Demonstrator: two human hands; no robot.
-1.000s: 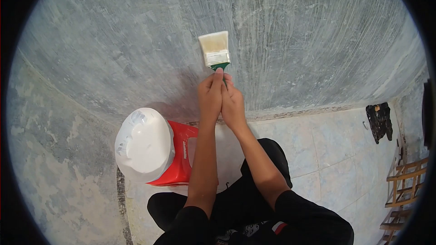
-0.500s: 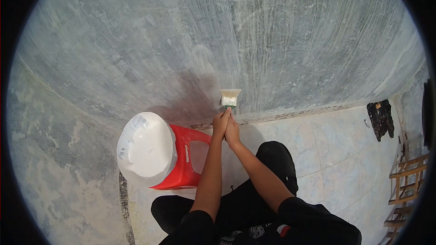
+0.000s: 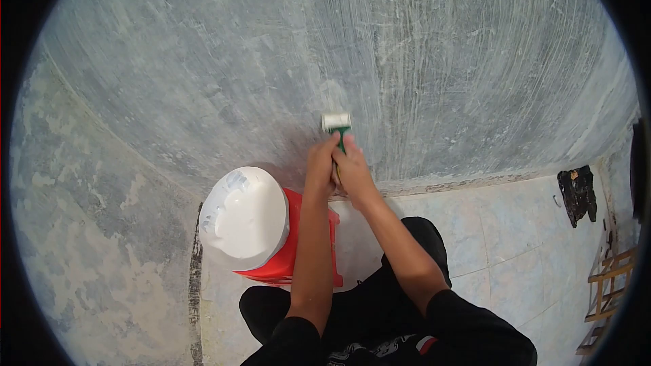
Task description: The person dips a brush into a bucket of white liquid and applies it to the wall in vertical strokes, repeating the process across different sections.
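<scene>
Both of my hands are wrapped round the green handle of a wide paintbrush [image 3: 336, 122], whose pale bristles are against the grey, streaked wall [image 3: 271, 47]. My left hand [image 3: 320, 165] is on the left side of the handle. Pressed close beside it, my right hand [image 3: 354, 171] grips from the right, and the fingers partly hide the handle. Left of my forearms, a white bucket [image 3: 245, 217] holding white paint rests on a red plastic stool [image 3: 288, 266].
Pale floor tiles [image 3: 461, 244] run along the wall's base. A crumpled black item [image 3: 577, 195] lies by the right corner, with a wooden slatted object [image 3: 610, 285] below it. A patchy side wall [image 3: 102, 244] stands at the left.
Both hands and the brush have moved up the wall and slightly left in view. The bucket and stool appear further right, as the camera view has shifted.
</scene>
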